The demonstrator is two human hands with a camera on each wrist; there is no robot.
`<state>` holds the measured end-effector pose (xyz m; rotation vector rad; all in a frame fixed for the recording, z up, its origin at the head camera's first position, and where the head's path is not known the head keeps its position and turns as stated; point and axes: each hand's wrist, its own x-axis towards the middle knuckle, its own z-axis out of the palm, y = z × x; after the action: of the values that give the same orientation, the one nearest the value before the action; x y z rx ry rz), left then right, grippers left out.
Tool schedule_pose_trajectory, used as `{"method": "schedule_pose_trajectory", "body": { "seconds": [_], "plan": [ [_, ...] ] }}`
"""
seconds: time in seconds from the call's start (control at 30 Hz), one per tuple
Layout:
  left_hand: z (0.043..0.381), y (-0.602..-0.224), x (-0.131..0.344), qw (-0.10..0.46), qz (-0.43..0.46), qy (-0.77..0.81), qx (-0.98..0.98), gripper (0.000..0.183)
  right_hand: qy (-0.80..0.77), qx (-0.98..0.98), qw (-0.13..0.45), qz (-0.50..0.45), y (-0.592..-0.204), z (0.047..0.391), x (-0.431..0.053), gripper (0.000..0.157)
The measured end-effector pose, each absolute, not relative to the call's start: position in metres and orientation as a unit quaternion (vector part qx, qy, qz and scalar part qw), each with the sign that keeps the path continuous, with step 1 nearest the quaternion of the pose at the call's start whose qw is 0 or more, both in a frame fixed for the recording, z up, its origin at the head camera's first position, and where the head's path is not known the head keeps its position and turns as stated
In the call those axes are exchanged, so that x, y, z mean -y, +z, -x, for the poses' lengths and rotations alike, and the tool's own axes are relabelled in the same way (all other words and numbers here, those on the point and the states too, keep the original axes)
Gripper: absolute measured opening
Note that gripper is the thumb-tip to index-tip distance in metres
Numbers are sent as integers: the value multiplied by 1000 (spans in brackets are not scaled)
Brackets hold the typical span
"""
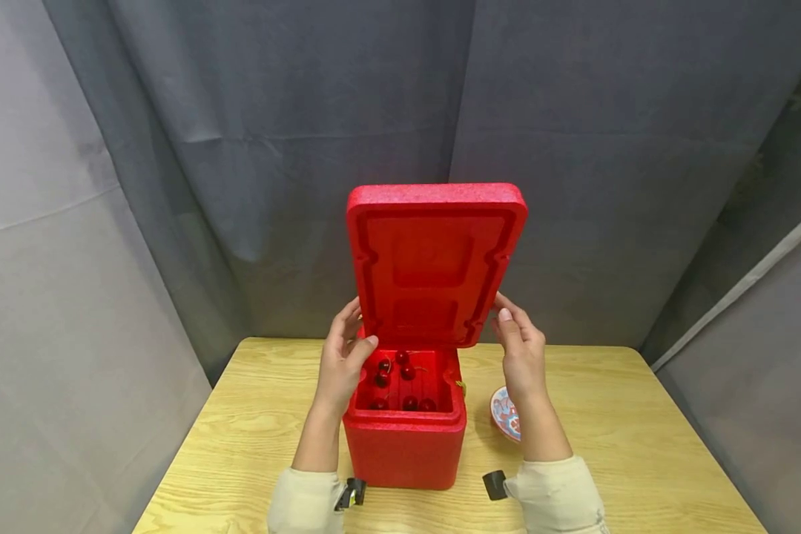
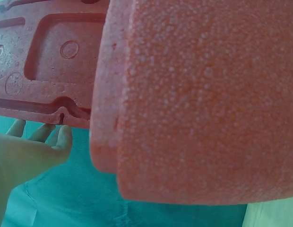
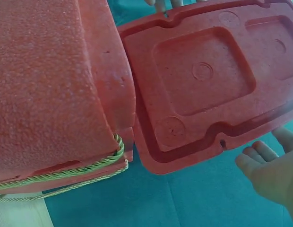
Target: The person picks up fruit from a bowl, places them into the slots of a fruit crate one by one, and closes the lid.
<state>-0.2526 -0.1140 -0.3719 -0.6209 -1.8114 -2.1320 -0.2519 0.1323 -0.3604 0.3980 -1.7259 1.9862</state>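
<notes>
A red foam box stands uncovered on the table, with several dark red cherries inside. Its red lid is tilted steeply above the back of the box, recessed underside facing me. My left hand is at the lid's lower left edge, its fairly straight fingertips right at the rim in the left wrist view. At the opposite edge, my right hand has relaxed fingers, with one fingertip meeting the rim. In the head view both hands' farther fingers are partly hidden behind the lid.
A small patterned dish sits right of the box, partly covered by my right forearm. Twisted gold cord runs along the box's side. Grey curtains hang close behind the wooden table.
</notes>
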Motion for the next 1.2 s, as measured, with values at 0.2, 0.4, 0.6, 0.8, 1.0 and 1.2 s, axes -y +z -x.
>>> {"method": "schedule_pose_trajectory", "body": {
  "seconds": [0.2, 0.4, 0.6, 0.8, 1.0, 1.2],
  "plan": [
    [254, -377, 113, 148, 236, -749, 601, 49, 750, 591, 244, -169, -359, 256, -135, 39],
    [255, -378, 112, 147, 241, -766, 577, 47, 755, 590, 237, -157, -360, 256, -138, 32],
    [255, -379, 112, 147, 215, -773, 579, 45, 770, 573, 235, -152, -361, 257, -139, 21],
    [255, -380, 111, 154, 206, -769, 585, 38, 783, 560, 230, -143, -361, 257, -138, 19],
    [254, -382, 110, 147, 179, -780, 581, 31, 779, 575, 223, -117, -362, 257, -139, 21],
    [254, -385, 109, 134, 176, -791, 570, 28, 799, 547, 209, -137, -364, 257, -142, 22]
  ]
}}
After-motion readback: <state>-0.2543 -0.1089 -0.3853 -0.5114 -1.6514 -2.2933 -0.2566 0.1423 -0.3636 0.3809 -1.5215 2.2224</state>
